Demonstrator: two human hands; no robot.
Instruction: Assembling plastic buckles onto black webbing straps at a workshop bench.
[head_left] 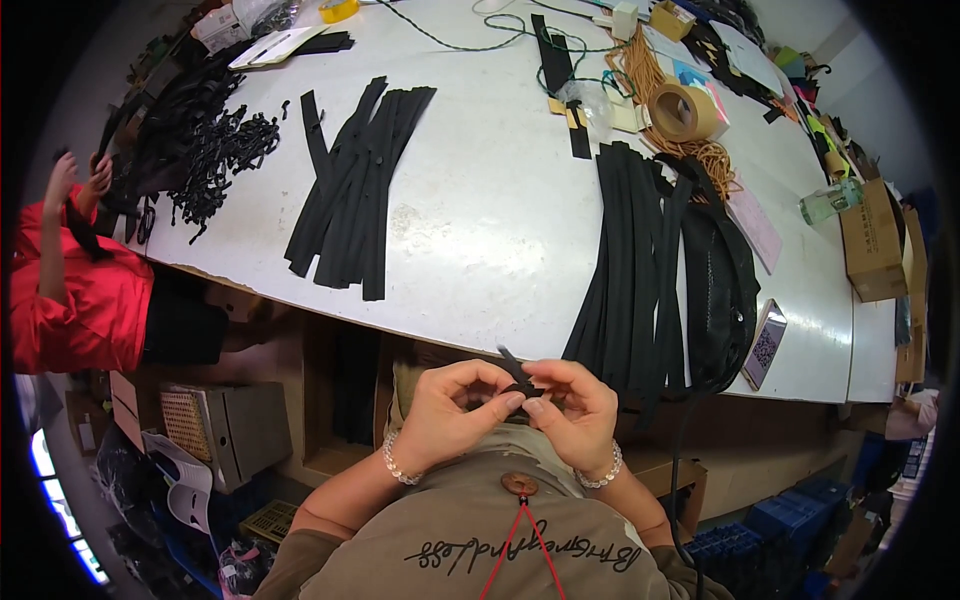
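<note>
Working away now just off the near edge of the white surface [480, 230], right in front of the chest, on a narrow black strip [514, 365]! Pinched between thumb and fingers of the left hand [450, 412] on one side, and by thumb and fingers of the right hand [575, 410] on the other. Closed down narrow on both sides, almost tip to tip, and tilted up at one end, poking out above the fingers. Too small and too covered there to tell whether anything else is held along with it.

Into the fiddly part, by the look of it: fine fingertip handling, perhaps lining up or fitting, impossible to say which from here. Calling next, most likely, for a firm pinch on one side and a small, careful push or turn from the other, without twisting or dropping the strip.

Looking left across the surface, to a loose fan of black strips [355, 200], and beyond to a heap of small black parts [228, 155]. Swinging right, to a long bundle of black strips [622, 270], lying just beside a black bag-like piece [722, 300]. Further back, to a brown tape roll [706, 112]. And over at far left, to a co-worker in red [85, 300], well apart from all this close work.
</note>
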